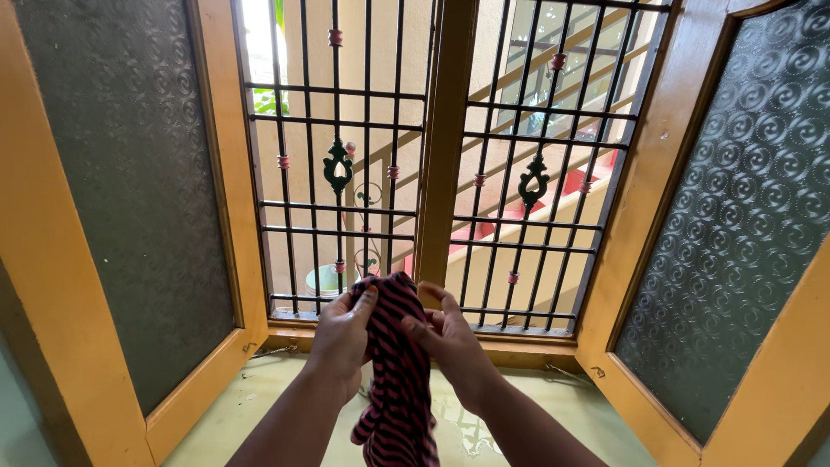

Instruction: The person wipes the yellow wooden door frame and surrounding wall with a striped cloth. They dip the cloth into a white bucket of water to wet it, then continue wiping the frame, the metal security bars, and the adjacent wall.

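Both hands raised in front of the open window, working one piece of cloth between them. Left hand (344, 333) curled around the upper left edge of the striped cloth (399, 380), fingers wrapped over the top, thumb side pressing into the fabric. Right hand (450, 342) pinching the cloth's upper right edge, thumb and forefinger closed on it, the other fingers half bent behind.

Cloth: dark with pink or red stripes, bunched at the top between the two hands, the rest hanging straight down. Long axis vertical, lower end dropping toward the bottom of the view, between the forearms. Neither hand clearly nearer; both grip at much the same height, the left slightly higher, and the cloth sits directly between them, touching both.

Below the hands: pale green sill surface (259, 398), glossy, with what looks like wet patches near the right forearm.

Behind the cloth: black window grille (337, 207) with scroll ornaments and small pink beads, split by an orange-yellow wooden centre post (445, 138). Two shutters swung inward, left shutter (130, 199) and right shutter (743, 225), both wooden frames around patterned frosted glass.

Beyond the bars: a neighbouring stair and a pale wall, some greenery at upper left. No packages, labels or signs in sight.
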